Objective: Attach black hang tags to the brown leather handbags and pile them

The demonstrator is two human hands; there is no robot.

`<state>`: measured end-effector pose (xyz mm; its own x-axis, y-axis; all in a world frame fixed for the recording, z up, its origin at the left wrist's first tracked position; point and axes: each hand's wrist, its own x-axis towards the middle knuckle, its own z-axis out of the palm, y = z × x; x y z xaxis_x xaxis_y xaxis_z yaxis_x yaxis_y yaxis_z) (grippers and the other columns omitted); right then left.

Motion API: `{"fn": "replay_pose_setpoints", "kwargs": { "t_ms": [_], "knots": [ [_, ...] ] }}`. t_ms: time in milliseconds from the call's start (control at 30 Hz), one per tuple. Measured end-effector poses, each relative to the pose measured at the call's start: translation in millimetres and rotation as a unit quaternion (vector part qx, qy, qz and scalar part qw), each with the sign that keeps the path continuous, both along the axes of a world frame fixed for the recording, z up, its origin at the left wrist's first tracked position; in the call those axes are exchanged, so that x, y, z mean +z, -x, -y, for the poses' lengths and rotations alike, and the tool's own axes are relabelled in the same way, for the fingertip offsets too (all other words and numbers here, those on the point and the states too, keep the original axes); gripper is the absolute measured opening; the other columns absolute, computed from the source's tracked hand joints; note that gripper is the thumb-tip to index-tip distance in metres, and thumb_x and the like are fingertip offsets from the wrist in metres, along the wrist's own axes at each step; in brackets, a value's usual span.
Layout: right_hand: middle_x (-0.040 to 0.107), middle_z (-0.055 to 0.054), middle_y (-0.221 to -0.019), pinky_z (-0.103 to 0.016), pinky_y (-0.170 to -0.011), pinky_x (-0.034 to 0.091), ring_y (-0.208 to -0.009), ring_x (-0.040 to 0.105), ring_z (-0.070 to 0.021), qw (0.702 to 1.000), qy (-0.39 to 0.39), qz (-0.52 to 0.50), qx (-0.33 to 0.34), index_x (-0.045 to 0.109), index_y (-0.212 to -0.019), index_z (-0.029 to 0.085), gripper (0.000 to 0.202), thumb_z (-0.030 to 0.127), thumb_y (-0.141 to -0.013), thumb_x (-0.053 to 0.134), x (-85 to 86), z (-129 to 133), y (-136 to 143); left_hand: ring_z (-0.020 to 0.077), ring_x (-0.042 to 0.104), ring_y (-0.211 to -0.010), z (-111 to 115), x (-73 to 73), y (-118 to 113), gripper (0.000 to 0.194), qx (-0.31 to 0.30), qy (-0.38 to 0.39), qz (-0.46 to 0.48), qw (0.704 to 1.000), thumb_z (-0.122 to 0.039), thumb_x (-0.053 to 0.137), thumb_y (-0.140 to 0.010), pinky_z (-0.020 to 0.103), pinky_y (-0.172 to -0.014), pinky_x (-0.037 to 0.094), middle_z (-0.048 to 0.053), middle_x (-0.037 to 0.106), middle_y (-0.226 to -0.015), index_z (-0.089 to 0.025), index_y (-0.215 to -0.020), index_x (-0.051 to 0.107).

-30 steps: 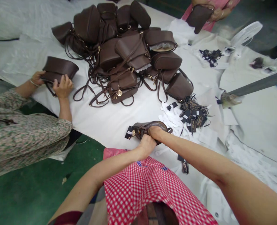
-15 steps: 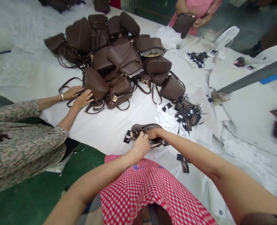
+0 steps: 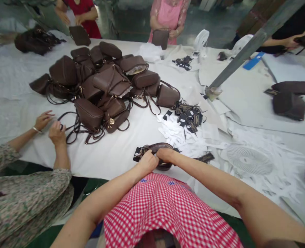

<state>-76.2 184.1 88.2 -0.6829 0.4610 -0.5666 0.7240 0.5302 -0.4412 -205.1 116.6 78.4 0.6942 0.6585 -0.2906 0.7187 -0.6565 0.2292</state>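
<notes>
My left hand and right hand are meeting at the brown bag on the table, fingers bent at its opening. Beyond them, a pile of brown bags is lying; black tags are sitting ahead of my right hand.

Nearest bag: was dark brown, as far as the blur let one tell.
Heaped bags: were a matt chocolate brown.
Medallion: shone gold.
Heaped tags: were black, some with gold lettering.
Apron: bore a red and white check, with small blue marks near its top edge.
Co-worker's sleeve: carried a mottled floral print in cream, green and dull pink.
Tabletop: was off-white.
Post: was grey.
Floor: was deep green.
</notes>
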Motion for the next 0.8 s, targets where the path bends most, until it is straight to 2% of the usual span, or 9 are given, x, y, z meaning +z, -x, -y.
{"fn": "replay_pose_setpoints", "kwargs": {
  "t_ms": [67,133,200,267,367,500,600,700,800],
  "knots": [
    [0.074,-0.009,-0.081,-0.026,-0.075,0.049,-0.079,0.067,-0.0197,1.0,-0.003,-0.022,0.019,0.071,-0.079,0.014,0.017,0.006,-0.075,0.058,15.5,-8,-12,0.0234,0.064,-0.073,-8,8.8,5,0.023,-0.001,0.063,0.012,0.998,-0.03,0.058,-0.087,0.037,-0.079,0.046,0.011,0.071,-0.076,-0.01,-0.088,0.068],
    [0.073,-0.008,-0.092,-0.026,-0.079,0.047,-0.086,0.065,-0.018,0.996,-0.044,-0.072,-0.013,0.07,-0.09,0.017,0.021,0.013,-0.084,0.05,31.4,-15,-37,0.0223,0.065,-0.078,-16,18.1,7,0.028,0.023,0.122,0.065,0.99,-0.039,0.057,-0.086,0.033,-0.078,0.047,0.008,0.072,-0.083,-0.015,-0.091,0.07],
    [0.071,-0.01,-0.093,-0.028,-0.079,0.047,-0.087,0.064,-0.0195,0.987,-0.11,-0.094,-0.071,0.068,-0.093,0.016,0.022,0.017,-0.086,0.047,39.2,-12,-69,0.0203,0.066,-0.085,-23,23.7,3,0.026,0.07,0.138,0.121,0.981,-0.032,0.049,-0.09,0.03,-0.079,0.048,0.006,0.072,-0.094,-0.018,-0.098,0.069],
    [0.069,-0.011,-0.096,-0.031,-0.08,0.047,-0.089,0.063,-0.0215,0.978,-0.129,-0.106,-0.124,0.065,-0.1,0.015,0.022,0.019,-0.082,0.054,33.9,2,-96,0.0207,0.064,-0.096,-26,23.4,-6,0.027,0.107,0.119,0.149,0.976,-0.02,0.045,-0.089,0.03,-0.085,0.047,0.008,0.07,-0.106,-0.017,-0.107,0.065],
    [0.065,-0.01,-0.108,-0.034,-0.085,0.047,-0.097,0.06,-0.0223,0.961,-0.128,-0.162,-0.183,0.059,-0.112,0.017,0.037,0.018,-0.075,0.06,8.4,31,-116,0.0223,0.062,-0.101,-26,14.4,-23,0.034,0.117,0.125,0.166,0.971,-0.015,0.052,-0.085,0.032,-0.089,0.046,0.01,0.067,-0.112,-0.014,-0.119,0.057],
    [0.063,-0.005,-0.084,-0.031,-0.072,0.045,-0.079,0.057,-0.0191,0.937,-0.165,-0.176,-0.253,0.059,-0.086,0.019,0.014,0.014,-0.074,0.055,-10.1,51,-117,0.0213,0.06,-0.094,-25,3.3,-34,0.02,0.113,0.128,0.179,0.969,-0.013,0.052,-0.084,0.032,-0.085,0.046,0.007,0.067,-0.099,-0.016,-0.102,0.06],
    [0.057,0.001,-0.069,-0.026,-0.063,0.04,-0.065,0.052,-0.015,0.914,-0.16,-0.211,-0.308,0.055,-0.077,0.02,0.006,0.015,-0.074,0.053,6.3,48,-112,0.0202,0.057,-0.091,-26,3.8,-32,0.009,0.096,0.123,0.216,0.964,-0.014,0.052,-0.084,0.032,-0.085,0.044,0.005,0.065,-0.091,-0.017,-0.087,0.06],
    [0.057,0.003,-0.068,-0.025,-0.062,0.041,-0.064,0.052,-0.013,0.876,-0.132,-0.32,-0.337,0.055,-0.078,0.021,0.006,0.017,-0.073,0.055,30.1,45,-101,0.019,0.056,-0.093,-27,9.1,-27,0.008,0.095,0.161,0.307,0.933,-0.018,0.058,-0.082,0.031,-0.087,0.043,0.004,0.064,-0.095,-0.017,-0.09,0.06],
    [0.061,0.003,-0.072,-0.025,-0.065,0.044,-0.067,0.056,-0.013,0.841,-0.096,-0.387,-0.366,0.057,-0.084,0.021,0.009,0.02,-0.075,0.055,38.2,48,-85,0.0187,0.056,-0.092,-27,13.6,-22,0.011,0.114,0.185,0.365,0.905,-0.022,0.061,-0.082,0.031,-0.088,0.042,0.004,0.065,-0.094,-0.017,-0.091,0.06]
  ]
}}
